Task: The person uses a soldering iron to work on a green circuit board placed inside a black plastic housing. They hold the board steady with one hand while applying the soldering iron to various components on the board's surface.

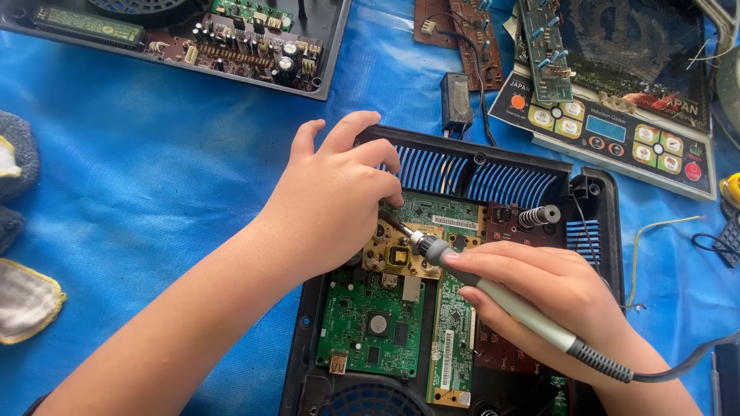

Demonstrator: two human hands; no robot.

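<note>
Casing already open, boards bare: the right hand (551,296) clamps the soldering iron (493,296), tip on the tan board (395,256) at frame centre, while the left hand (331,204) presses there, fingers curled together. Soldering looks midway; black casing wall (609,223) hems the right, blue cloth (154,169) open upper left

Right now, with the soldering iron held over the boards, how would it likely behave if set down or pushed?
The soldering iron looks stiff and light: the right hand holds it like a pen. Its round barrel would probably roll on the blue sheet. The springy cord at its back end could tug it sideways. The thin tip looks easy to knock.
</note>
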